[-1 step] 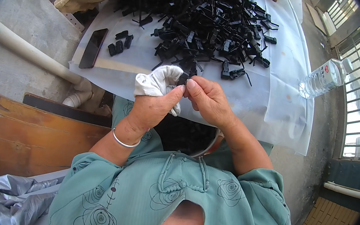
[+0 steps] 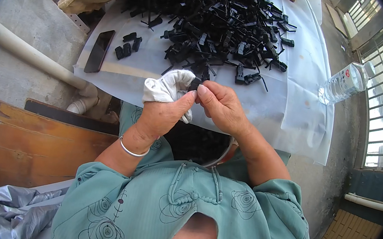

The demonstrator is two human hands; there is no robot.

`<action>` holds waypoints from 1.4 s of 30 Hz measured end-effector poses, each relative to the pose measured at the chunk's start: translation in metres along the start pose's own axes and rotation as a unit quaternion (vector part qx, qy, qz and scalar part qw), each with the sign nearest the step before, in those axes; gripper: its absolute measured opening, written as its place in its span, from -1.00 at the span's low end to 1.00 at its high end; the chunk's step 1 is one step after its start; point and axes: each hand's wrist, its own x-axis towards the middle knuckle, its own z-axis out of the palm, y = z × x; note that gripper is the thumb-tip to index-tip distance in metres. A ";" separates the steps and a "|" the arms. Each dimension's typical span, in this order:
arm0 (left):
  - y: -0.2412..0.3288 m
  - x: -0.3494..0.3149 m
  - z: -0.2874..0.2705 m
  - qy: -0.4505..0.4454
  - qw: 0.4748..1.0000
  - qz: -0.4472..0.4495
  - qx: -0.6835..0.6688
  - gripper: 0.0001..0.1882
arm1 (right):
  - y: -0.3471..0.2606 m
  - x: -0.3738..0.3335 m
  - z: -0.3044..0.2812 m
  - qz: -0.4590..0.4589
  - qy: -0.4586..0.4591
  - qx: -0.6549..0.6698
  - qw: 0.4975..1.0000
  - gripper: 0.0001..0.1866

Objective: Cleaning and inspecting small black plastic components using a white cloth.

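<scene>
Over the near edge of a sheeted worktop (image 2: pixel 275 101), just short of a black pile (image 2: pixel 222 23), I hold a small black part (image 2: pixel 194 85) at my fingertips. My left hand (image 2: pixel 161 116), its fingers in white cloth (image 2: pixel 159 90), grips it from the left, thumb at the near end; my bare right hand (image 2: pixel 224 107) pinches it narrowly from the right. Neither is nearer: both touch it, thumb tips almost meeting. What shows of its long axis runs away from me, toward the pile, though fingers and cloth hide much of it. Well to the left lies a phone (image 2: pixel 99 51) beside a few loose parts (image 2: pixel 137 43); at far right, a bottle (image 2: pixel 344 85).
</scene>
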 end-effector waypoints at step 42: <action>0.006 -0.007 -0.003 -0.147 0.988 -0.046 -0.025 -0.62 | 0.002 0.007 -0.009 -0.310 0.046 -0.232 0.921 -0.76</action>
